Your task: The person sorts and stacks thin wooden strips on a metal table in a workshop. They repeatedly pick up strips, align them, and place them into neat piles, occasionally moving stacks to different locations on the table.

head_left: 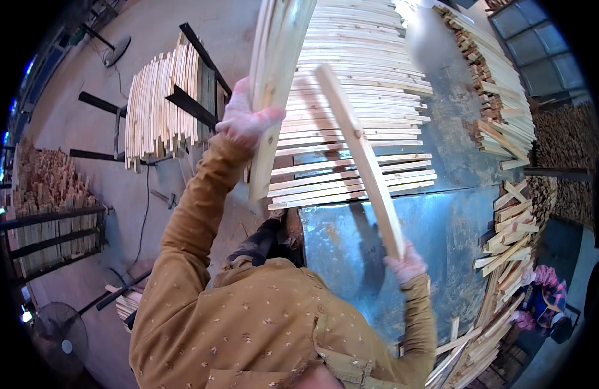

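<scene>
My left hand (247,118), in a pale glove, is closed around a bundle of long wooden strips (271,78) held nearly upright. My right hand (406,262), also gloved, grips the near end of a single wooden strip (359,146), which slants up and away to the left above the table. Beneath and beyond it, rows of wooden strips (358,81) lie side by side across the metal-topped table (422,227). A few of the nearest strips are spaced apart from the rest.
A black metal rack (199,61) at the left carries stacked strips. More wood stands in a frame (56,194) farther left, near a fan (62,337). Stacked strips (500,84) and loose pieces (510,227) line the right side. Another person (546,298) is at the lower right.
</scene>
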`<state>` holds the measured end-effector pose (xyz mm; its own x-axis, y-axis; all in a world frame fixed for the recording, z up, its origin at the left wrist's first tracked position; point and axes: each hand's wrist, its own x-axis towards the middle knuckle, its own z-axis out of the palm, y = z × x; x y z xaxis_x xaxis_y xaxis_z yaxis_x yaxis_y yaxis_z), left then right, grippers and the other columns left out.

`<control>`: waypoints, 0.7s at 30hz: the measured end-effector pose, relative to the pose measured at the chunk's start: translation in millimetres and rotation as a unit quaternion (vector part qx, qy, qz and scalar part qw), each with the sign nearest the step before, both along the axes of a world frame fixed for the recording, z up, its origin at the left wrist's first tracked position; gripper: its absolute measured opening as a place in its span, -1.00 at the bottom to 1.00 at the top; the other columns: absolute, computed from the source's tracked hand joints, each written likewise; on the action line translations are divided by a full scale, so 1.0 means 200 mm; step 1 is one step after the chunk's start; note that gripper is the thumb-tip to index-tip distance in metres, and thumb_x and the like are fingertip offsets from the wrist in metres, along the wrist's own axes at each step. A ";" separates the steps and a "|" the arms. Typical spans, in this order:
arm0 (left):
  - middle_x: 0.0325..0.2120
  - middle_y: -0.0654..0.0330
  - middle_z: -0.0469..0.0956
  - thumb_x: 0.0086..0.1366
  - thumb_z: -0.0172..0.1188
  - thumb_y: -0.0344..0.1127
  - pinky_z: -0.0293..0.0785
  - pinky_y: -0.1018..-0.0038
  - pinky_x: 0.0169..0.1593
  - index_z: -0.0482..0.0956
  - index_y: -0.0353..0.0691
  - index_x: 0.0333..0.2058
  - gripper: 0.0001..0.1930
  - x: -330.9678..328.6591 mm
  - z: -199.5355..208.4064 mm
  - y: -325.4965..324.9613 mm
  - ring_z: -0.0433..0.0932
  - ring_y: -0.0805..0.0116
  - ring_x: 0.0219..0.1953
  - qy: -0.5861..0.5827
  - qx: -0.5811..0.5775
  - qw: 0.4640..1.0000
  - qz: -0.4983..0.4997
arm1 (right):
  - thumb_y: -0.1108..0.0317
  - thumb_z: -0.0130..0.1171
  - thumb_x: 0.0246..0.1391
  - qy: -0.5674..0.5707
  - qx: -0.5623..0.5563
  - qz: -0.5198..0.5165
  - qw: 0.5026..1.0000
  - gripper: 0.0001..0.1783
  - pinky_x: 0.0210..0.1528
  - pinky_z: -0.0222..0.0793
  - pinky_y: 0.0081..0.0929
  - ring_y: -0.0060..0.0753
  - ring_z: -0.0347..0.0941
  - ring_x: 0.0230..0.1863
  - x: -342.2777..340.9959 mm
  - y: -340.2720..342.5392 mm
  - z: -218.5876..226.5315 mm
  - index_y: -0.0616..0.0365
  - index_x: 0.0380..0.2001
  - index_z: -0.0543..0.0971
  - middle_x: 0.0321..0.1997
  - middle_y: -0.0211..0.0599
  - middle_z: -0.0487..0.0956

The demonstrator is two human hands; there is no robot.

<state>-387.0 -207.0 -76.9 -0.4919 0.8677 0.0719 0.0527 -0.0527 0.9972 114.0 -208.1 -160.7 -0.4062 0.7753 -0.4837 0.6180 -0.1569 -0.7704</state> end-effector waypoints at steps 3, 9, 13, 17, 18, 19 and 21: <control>-0.10 -0.01 0.52 0.04 0.41 -0.21 0.44 0.37 0.03 0.36 -0.36 0.09 -0.33 0.01 -0.10 0.22 0.51 0.23 -0.05 0.135 -0.160 0.978 0.020 | 0.45 0.32 0.01 0.155 -0.156 -0.243 0.945 -0.33 -0.42 0.54 -0.45 -0.44 0.49 -0.43 -0.36 -0.26 0.01 0.22 0.19 0.31 -0.26 -0.29 0.53; -0.04 -0.17 0.54 0.14 0.33 -0.03 0.41 0.21 0.16 0.42 -0.33 0.09 -0.36 0.26 -0.31 0.61 0.51 -0.11 0.07 0.307 -0.346 0.887 -0.009 | 0.15 0.26 0.06 0.044 0.031 -0.234 0.971 -0.22 -0.30 0.51 -0.32 -0.20 0.56 -0.29 -1.14 -0.03 -0.07 0.16 0.28 0.20 -0.21 -0.11 0.56; 0.17 -0.21 0.36 0.10 0.28 0.24 0.31 0.20 0.26 0.24 -0.38 0.24 -0.06 0.40 -0.39 0.75 0.38 -0.06 0.21 0.243 -0.407 0.879 -0.054 | -0.21 0.11 0.03 -0.185 0.050 -0.041 0.981 -0.01 0.17 0.34 -0.12 0.23 0.48 0.08 -1.47 0.14 0.02 0.19 0.35 0.06 0.04 0.29 0.52; 0.27 -0.20 0.16 0.03 0.34 0.20 0.14 0.19 0.33 -0.05 -0.39 0.35 0.13 0.52 -0.33 0.64 0.21 -0.10 0.31 0.310 -0.415 0.854 -0.054 | -0.21 0.08 0.07 -0.160 0.069 0.093 0.980 0.01 0.14 0.35 -0.11 0.23 0.48 0.05 -1.37 0.19 0.07 0.23 0.37 0.00 0.02 0.29 0.52; 0.26 -0.20 0.17 0.02 0.34 0.18 0.14 0.18 0.33 -0.06 -0.39 0.35 0.13 0.53 -0.33 0.65 0.22 -0.11 0.29 0.336 -0.424 0.840 -0.039 | -0.19 0.04 0.11 -0.094 0.067 0.099 0.988 -0.08 0.12 0.34 -0.09 0.22 0.47 0.07 -1.30 0.18 0.13 0.25 0.33 0.12 0.00 0.26 0.54; 0.25 -0.19 0.18 0.01 0.35 0.16 0.14 0.16 0.32 -0.06 -0.38 0.35 0.13 0.58 -0.35 0.67 0.23 -0.12 0.28 0.361 -0.429 0.828 -0.030 | -0.11 0.07 0.14 -0.057 0.095 0.079 0.991 -0.17 0.09 0.37 -0.12 0.14 0.50 0.03 -1.24 0.16 0.04 0.29 0.27 0.23 -0.03 0.19 0.57; 0.24 -0.18 0.19 -0.03 0.38 0.12 0.12 0.14 0.30 -0.04 -0.36 0.34 0.12 0.65 -0.41 0.71 0.25 -0.12 0.25 0.415 -0.438 0.797 -0.010 | -0.03 0.11 0.16 -0.007 0.139 -0.003 0.990 -0.23 0.06 0.40 -0.22 0.02 0.53 -0.02 -1.15 0.09 -0.22 0.32 0.26 0.26 -0.07 0.13 0.58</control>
